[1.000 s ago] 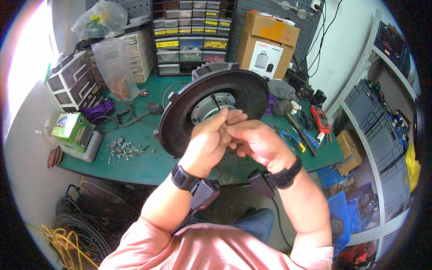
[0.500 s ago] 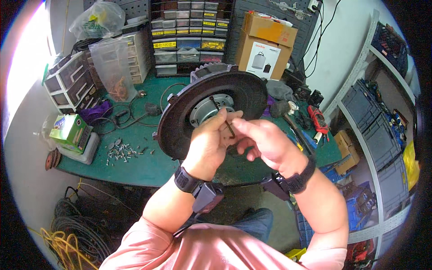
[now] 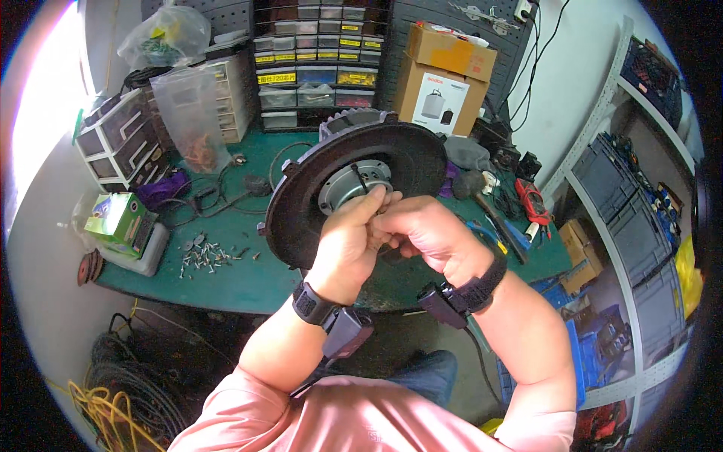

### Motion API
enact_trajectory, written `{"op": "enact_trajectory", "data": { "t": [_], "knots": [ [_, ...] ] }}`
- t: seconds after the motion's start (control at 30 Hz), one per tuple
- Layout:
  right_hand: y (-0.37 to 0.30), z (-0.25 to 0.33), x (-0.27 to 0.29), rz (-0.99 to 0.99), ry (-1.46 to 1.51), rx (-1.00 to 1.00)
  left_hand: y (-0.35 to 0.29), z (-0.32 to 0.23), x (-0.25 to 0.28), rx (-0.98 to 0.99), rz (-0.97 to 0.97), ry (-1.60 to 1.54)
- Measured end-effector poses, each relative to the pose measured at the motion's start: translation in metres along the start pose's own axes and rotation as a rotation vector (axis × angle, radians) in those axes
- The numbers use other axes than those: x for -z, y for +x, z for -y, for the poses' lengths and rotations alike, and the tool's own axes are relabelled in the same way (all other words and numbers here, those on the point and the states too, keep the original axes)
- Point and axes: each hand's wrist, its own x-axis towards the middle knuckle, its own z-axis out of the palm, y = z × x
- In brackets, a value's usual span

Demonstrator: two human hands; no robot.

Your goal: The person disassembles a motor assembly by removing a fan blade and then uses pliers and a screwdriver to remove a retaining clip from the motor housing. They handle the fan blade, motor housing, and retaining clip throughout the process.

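Right now both hands are meeting just in front of the hub. Left hand [image 3: 348, 242] is curling shut, fingertips pinching a thin dark hex key [image 3: 360, 179] whose tip is going into the silver hub [image 3: 354, 183]; right hand [image 3: 425, 233] is pressing closed against it, probably steadying the tool. Whether the right is gripping anything itself, I cannot tell. Black disc wheel [image 3: 358, 197] is standing on edge right behind the grip, hub facing the person, likely so the fastener stays reachable. Left of the grip, loose screws [image 3: 207, 256] are lying on the green bench [image 3: 226, 282], near a green box [image 3: 120, 222]. Beyond the disc, drawer cabinets [image 3: 320, 71] and cardboard boxes [image 3: 444, 75] are sitting against the wall.
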Motion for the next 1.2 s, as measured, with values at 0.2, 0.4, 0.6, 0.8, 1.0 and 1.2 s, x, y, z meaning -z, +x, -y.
{"op": "enact_trajectory", "data": {
  "t": [0.2, 0.4, 0.6, 0.8, 1.0, 1.2],
  "knots": [
    [-0.011, 0.013, 0.0, -0.033, 0.085, -0.154, 0.003, -0.001, -0.002, 0.078, 0.024, -0.044],
    [-0.005, 0.007, 0.006, 0.075, 0.112, -0.12, 0.0, -0.003, 0.0, 0.053, 0.177, -0.09],
    [0.002, 0.008, 0.004, 0.03, 0.028, -0.063, 0.0, 0.0, -0.003, -0.031, 0.012, -0.07],
    [-0.002, 0.016, -0.001, -0.041, -0.033, -0.086, -0.008, -0.001, -0.024, -0.049, -0.196, -0.101],
    [-0.007, 0.016, 0.001, -0.059, 0.093, -0.163, -0.004, -0.002, -0.013, 0.0, -0.008, -0.09],
    [-0.001, 0.007, 0.002, -0.027, 0.143, -0.066, -0.001, 0.001, -0.005, -0.037, 0.105, -0.135]
  ]
}}
